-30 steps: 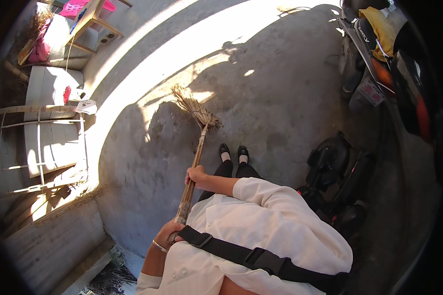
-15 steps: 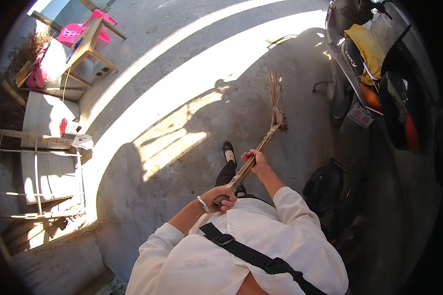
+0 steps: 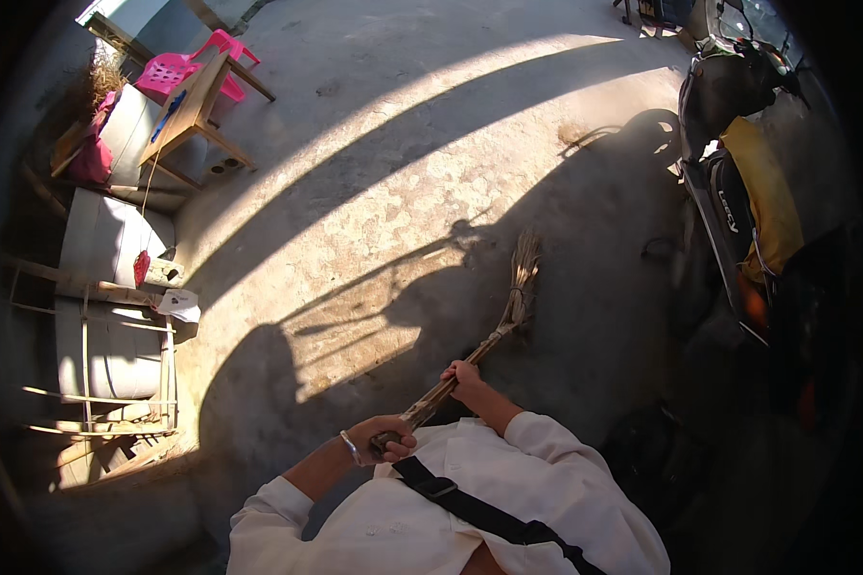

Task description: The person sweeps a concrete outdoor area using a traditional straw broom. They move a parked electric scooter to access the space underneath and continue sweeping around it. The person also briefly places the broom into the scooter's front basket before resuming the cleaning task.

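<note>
A straw broom (image 3: 522,287) slants across the middle, its long stick handle rising from my waist toward the far right. My left hand (image 3: 384,438), with a silver bangle at the wrist, is closed round the butt end of the handle. Higher up the stick, my right hand (image 3: 464,380) wraps round it. The fanned straw head points away from me, over the shaded concrete floor (image 3: 374,206). Whether the straw touches the floor I cannot tell.
At the right stands a motorbike (image 3: 714,206) with a yellow cloth (image 3: 765,192) over it. Far left are a wooden table (image 3: 190,110), a pink plastic chair (image 3: 166,75), pale blocky boxes (image 3: 105,240) and a bamboo frame (image 3: 86,364).
Both hands and the broom have shifted left in the view, and the straw head sits lower. The surroundings have slid right. My feet no longer show.
</note>
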The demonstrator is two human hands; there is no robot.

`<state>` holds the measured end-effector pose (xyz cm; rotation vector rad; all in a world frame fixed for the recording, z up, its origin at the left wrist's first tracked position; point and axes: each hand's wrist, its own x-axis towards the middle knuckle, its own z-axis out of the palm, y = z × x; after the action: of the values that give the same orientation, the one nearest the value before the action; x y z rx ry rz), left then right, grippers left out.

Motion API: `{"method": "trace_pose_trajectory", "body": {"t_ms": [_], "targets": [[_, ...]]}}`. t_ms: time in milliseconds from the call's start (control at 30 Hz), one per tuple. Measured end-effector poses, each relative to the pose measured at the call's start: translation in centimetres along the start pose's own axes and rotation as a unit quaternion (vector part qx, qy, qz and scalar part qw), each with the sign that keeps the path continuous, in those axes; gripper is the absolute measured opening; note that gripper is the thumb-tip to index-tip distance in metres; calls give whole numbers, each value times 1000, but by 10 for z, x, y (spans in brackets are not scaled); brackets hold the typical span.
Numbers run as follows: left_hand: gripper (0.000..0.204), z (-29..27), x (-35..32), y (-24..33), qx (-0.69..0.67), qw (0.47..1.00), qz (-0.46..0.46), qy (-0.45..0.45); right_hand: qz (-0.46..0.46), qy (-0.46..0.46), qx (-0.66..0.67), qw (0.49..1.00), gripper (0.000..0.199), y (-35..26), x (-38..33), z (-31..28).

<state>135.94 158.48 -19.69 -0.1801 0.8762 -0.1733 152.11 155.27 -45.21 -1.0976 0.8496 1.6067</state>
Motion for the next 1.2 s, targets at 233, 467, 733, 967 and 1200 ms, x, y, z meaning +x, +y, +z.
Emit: {"method": "trace_pose_trajectory", "body": {"t_ms": [233,467,733,967,1200], "targets": [[22,75,-5,47,216,973,44,65,-74,-127,20,989,20,-73,-51,86],[33,152,65,120,221,974,45,4,-129,-104,113,980,20,-221,-49,104],[10,293,215,224,264,964,1,-36,-173,-31,170,970,21,-436,-7,53],[15,361,265,315,77,990,-112,34,-97,74,196,973,18,-508,37,78],[14,464,234,378,343,931,6,123,-9,-135,283,950,27,-575,42,186]]}}
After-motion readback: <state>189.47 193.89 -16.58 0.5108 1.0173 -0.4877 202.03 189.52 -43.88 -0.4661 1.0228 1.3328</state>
